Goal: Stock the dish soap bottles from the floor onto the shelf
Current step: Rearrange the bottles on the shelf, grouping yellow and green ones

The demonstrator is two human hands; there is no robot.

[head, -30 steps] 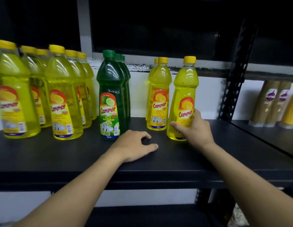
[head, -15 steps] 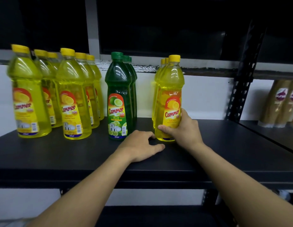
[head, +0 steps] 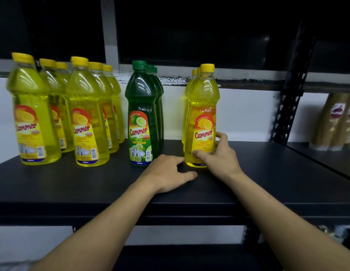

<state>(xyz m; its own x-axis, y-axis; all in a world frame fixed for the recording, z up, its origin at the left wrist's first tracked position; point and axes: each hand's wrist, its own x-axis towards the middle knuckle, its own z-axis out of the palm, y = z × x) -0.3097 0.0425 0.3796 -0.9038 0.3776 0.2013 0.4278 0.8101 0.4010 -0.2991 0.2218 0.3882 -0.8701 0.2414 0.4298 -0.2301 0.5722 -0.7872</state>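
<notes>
On the black shelf (head: pixel 268 182), the right hand (head: pixel 219 159) is wrapping thumb and fingers round the lower body of the upright front lemon dish soap bottle (head: pixel 204 106), likely lining it up with its row (two more caps behind, though they blur together). The left hand (head: pixel 166 173) is lying loose and empty on the board beside it, bracing the reach.

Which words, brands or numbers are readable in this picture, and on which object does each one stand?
"Cammer", "LEMON": label of the front right yellow bottle.
"Cammer", "LIME": label of the front green bottle.
"Cammer": labels of the far-left yellow bottle and the next front yellow bottle.
Too blurred to read: small print, barcode numbers, volume marks, purple logos on the brown packs.
</notes>
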